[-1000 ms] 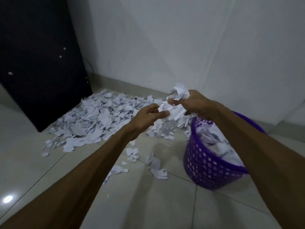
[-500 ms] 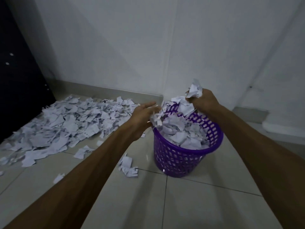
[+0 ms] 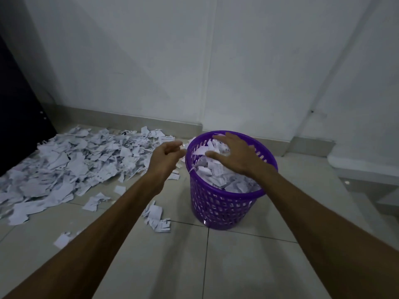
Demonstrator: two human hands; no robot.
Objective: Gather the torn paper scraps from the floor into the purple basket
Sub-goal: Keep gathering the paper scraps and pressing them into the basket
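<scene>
The floor (image 3: 237,266) carried the work. The main spread of torn paper scraps (image 3: 71,162) lay along its far left edge, against the wall and beside a dark cabinet (image 3: 19,117); it remained large, and loose pieces trailed toward the near side. The purple basket (image 3: 224,203) stood upright near the far wall, right of the spread, filled with paper close to its rim.

Change noted: half a second earlier both hands carried a bundle of scraps above the basket. That bundle was now in the basket. The right hand (image 3: 235,156) lay flat over the contents, fingers straight and spread, its grip apart and holding nothing; whether it pressed the paper could not be told. The left hand (image 3: 166,158) hung just outside the left rim, fingers loosely curled, nothing visibly held.

Assessment: one load delivered. Most scraps remained on the floor, and basket capacity appeared nearly used.
</scene>
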